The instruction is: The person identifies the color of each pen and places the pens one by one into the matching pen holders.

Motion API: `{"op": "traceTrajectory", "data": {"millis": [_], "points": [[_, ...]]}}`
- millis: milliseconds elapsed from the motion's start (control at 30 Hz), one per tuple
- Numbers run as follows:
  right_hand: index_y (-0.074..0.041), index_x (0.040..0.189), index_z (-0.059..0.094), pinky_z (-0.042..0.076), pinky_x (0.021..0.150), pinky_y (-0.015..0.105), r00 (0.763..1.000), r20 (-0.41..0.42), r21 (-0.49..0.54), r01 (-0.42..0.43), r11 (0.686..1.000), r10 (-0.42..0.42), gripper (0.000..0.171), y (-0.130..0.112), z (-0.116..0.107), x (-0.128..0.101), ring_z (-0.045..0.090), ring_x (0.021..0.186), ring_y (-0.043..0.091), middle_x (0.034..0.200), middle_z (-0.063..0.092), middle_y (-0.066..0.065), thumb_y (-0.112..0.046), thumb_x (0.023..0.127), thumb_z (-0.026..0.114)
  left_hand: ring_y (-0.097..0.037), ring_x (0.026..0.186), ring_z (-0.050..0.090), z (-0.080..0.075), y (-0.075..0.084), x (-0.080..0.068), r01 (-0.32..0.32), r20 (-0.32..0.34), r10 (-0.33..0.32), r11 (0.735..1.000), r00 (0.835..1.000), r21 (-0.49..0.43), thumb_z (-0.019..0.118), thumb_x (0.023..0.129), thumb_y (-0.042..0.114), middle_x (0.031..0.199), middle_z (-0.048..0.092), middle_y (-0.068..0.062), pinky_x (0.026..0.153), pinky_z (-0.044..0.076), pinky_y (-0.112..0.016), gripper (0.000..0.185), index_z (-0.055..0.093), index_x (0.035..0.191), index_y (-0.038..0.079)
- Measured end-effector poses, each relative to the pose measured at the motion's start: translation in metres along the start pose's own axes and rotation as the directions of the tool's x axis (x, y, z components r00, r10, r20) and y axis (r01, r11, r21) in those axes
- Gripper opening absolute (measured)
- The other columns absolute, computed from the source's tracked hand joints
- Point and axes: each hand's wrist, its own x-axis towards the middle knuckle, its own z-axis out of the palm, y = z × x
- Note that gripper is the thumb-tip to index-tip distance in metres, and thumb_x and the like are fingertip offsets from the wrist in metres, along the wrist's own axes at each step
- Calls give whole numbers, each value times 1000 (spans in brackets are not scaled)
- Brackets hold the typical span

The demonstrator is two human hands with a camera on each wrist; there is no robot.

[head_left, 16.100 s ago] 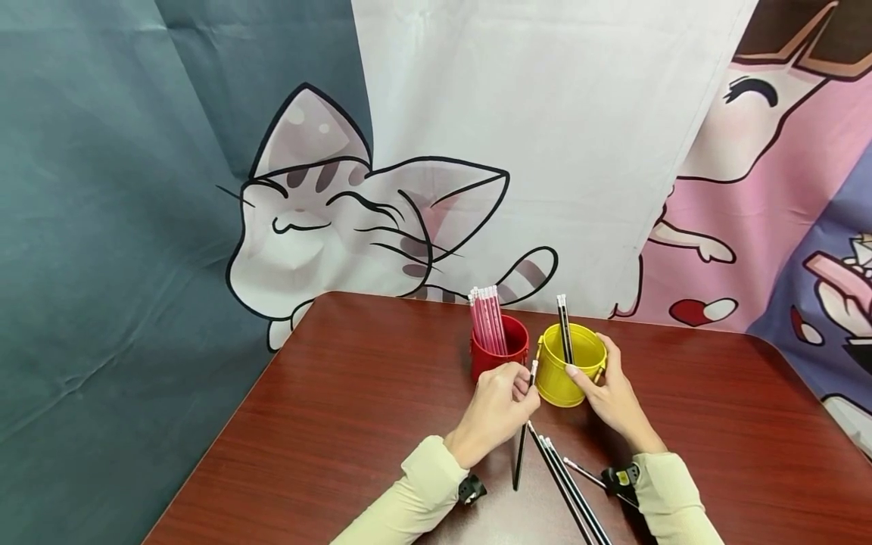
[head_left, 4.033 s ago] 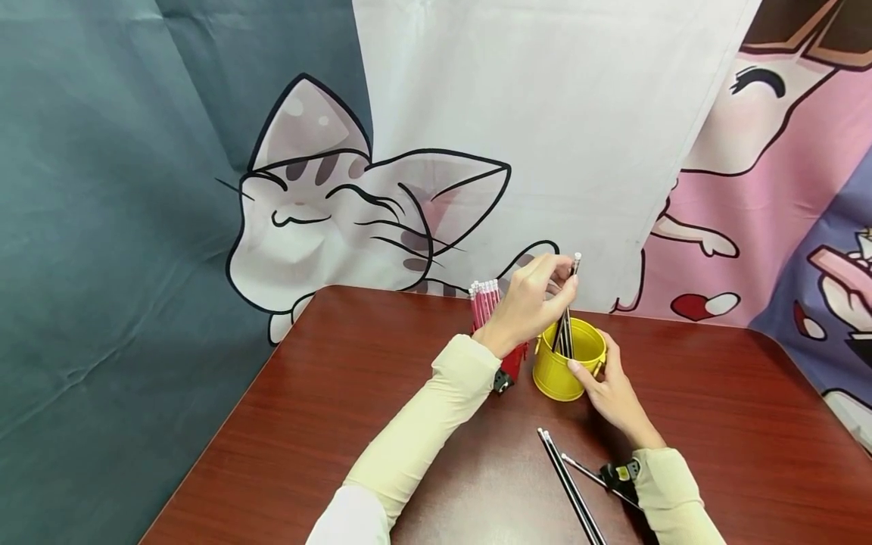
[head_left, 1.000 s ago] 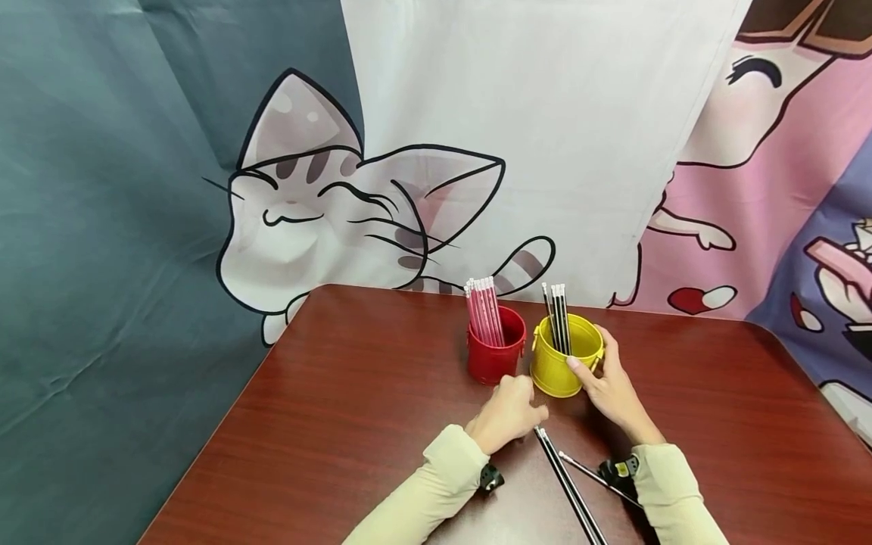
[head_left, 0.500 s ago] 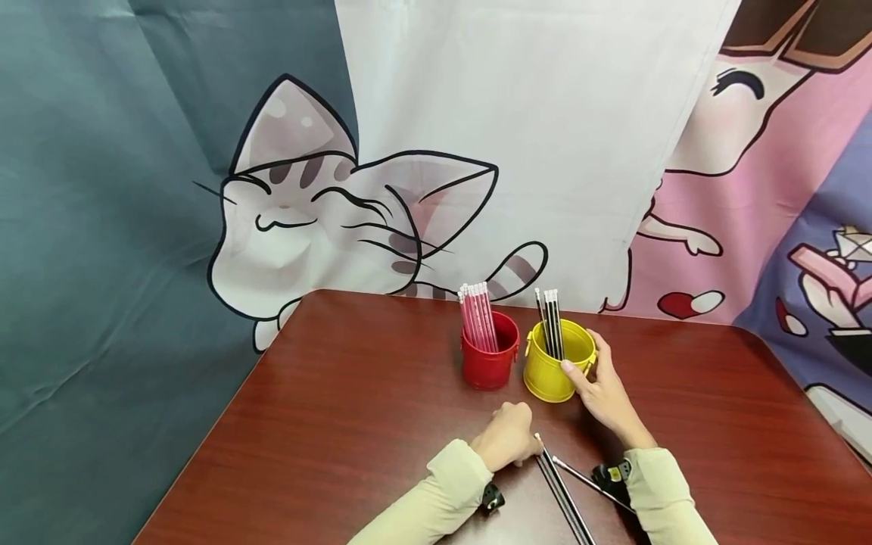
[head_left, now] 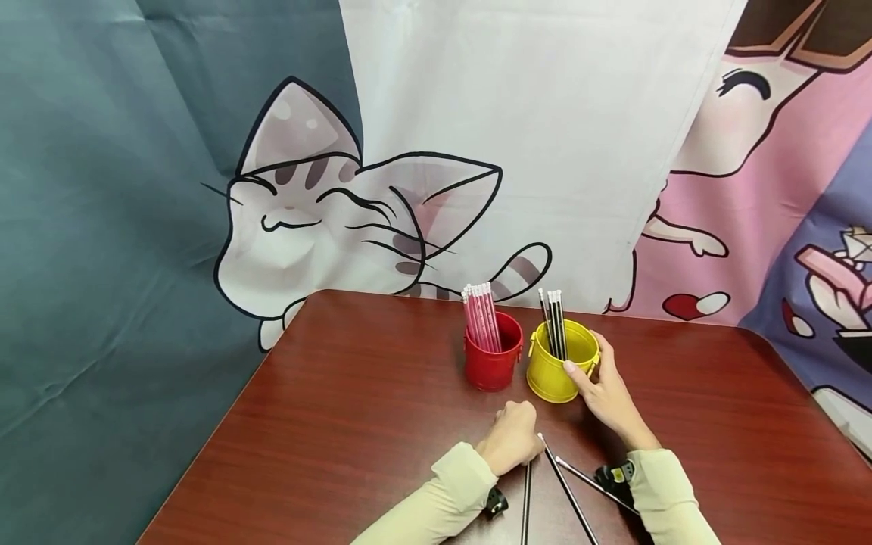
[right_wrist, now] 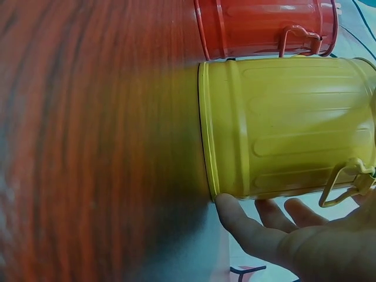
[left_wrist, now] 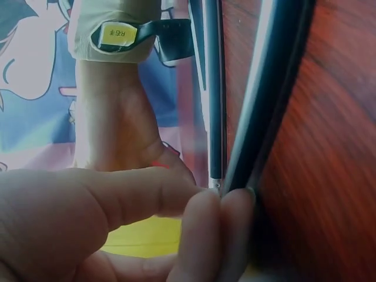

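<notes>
My left hand [head_left: 512, 437] pinches a black pencil [head_left: 527, 503] near its top end, just above the table. In the left wrist view that pencil [left_wrist: 264, 88] runs away from the fingertips, angled apart from another pencil. A second black pencil [head_left: 571, 492] lies beside the hand, and a third, dark pencil [head_left: 596, 484] reaches under my right wrist. My right hand [head_left: 609, 397] holds the small yellow bucket [head_left: 553, 378] by its right side, thumb at the rim. Several black pencils [head_left: 555, 329] stand in the bucket with their white ends up.
To the left of the yellow bucket stands a red bucket [head_left: 490, 367] holding several pink pencils [head_left: 482, 322]. Both are on a reddish-brown wooden table [head_left: 354, 393]. A printed cat cloth [head_left: 436, 113] hangs behind the table's far edge.
My left hand has come down from the yellow bucket to the loose pencils and drawn one away to the left. Another black pencil now stands in the bucket. My right hand stays there.
</notes>
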Motion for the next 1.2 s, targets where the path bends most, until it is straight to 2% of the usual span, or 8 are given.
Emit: {"op": "traceTrajectory", "data": {"millis": [100, 267, 400, 633, 767, 933, 1033, 1200], "points": [[-8, 144, 12, 32, 87, 3, 1000, -4, -3, 4, 1000, -4, 72, -10, 0, -2, 45, 112, 33, 134, 35, 22, -12, 90, 59, -23, 53, 54, -1, -1, 1, 14, -21, -15, 1000, 1000, -26, 71, 67, 15, 57, 55, -4, 48, 42, -28, 26, 51, 52, 12], [-6, 144, 10, 28, 85, 2, 1000, -13, -38, -23, 999, 22, 72, -24, -1, -4, 43, 112, 37, 134, 34, 27, -12, 90, 58, -20, 49, 47, -6, -2, 2, 27, -33, -30, 996, 999, -89, 71, 67, 15, 50, 44, 1, 45, 37, -28, 31, 46, 49, 13], [-12, 145, 10, 27, 86, 2, 999, -20, -52, -32, 998, 31, 74, -7, -1, -3, 44, 113, 32, 135, 36, 22, -18, 90, 59, -18, 49, 44, -8, -2, 4, 35, -32, -39, 994, 999, -104, 72, 69, 18, 50, 40, 2, 45, 36, -28, 34, 44, 49, 13], [-15, 145, 10, 27, 87, 3, 999, -17, -62, -28, 998, 27, 73, -3, -1, -1, 43, 113, 31, 135, 35, 20, -20, 91, 58, -16, 45, 45, -18, 0, 5, 40, -53, -49, 986, 997, -159, 71, 70, 20, 48, 45, 2, 41, 36, -26, 34, 47, 47, 14], [-13, 145, 10, 28, 87, 2, 1000, -7, -58, -20, 998, 19, 72, -3, -1, -2, 43, 113, 32, 135, 35, 19, -19, 91, 58, -10, 41, 35, -26, -1, 6, -4, -93, -17, 974, 996, -227, 67, 72, 18, 41, 31, 7, 36, 27, -23, 40, 40, 43, 15], [-15, 145, 10, 30, 86, 2, 999, 7, -51, -36, 998, 37, 73, -2, -2, -3, 45, 113, 32, 134, 38, 19, -21, 91, 57, -6, 42, 20, -38, -6, 7, -116, -186, 69, 960, 980, -254, 61, 74, 13, 44, 18, 9, 36, 17, -21, 42, 32, 43, 15], [-15, 145, 9, 30, 86, 2, 999, 10, -48, -42, 998, 42, 73, -2, -1, -3, 46, 113, 32, 134, 37, 19, -20, 91, 57, -5, 43, 24, -45, -8, 8, -168, -240, 103, 948, 965, -270, 58, 75, 11, 46, 23, 10, 37, 20, -19, 34, 37, 49, 13], [-9, 144, 11, 27, 84, 1, 1000, -7, -50, -27, 998, 27, 72, -18, 1, -5, 44, 113, 36, 135, 35, 23, -14, 90, 58, -3, 49, 37, -54, -12, 8, -240, -308, 131, 907, 942, -347, 56, 76, 7, 55, 40, 8, 44, 33, -13, 7, 52, 71, 7]]}}
